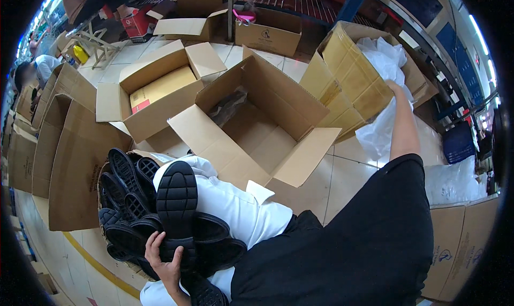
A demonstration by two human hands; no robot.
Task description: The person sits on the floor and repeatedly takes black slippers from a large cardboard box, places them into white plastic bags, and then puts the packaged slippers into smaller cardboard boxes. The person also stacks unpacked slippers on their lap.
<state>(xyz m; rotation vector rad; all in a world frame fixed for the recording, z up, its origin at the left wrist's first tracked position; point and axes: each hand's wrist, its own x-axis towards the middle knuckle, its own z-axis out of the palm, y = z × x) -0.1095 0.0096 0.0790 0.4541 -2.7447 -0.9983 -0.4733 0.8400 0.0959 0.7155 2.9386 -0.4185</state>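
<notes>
My left hand (164, 259) is closed around a black shoe sole (177, 194), which stands tilted with its grooved tread showing. Under and beside it, several more black soles (124, 169) fill an open carton at my lap, some of them lying against my white-clothed leg. Far to the right, my right arm is stretched out to a tall tan carton. There my right hand (395, 86) grips a thin, translucent plastic bag (381, 132) that hangs down over the carton's side; its fingertips are partly hidden in the plastic. More crumpled plastic bags (383, 54) bulge from that carton's top.
An open carton (267, 140) stands ahead of me with a scrap of plastic inside. Behind it on the left is another open carton (144, 110) holding a flat cardboard piece. Cartons (80, 161) crowd the left side. A taped carton (348, 70) borders a metal rack. People are at upper left.
</notes>
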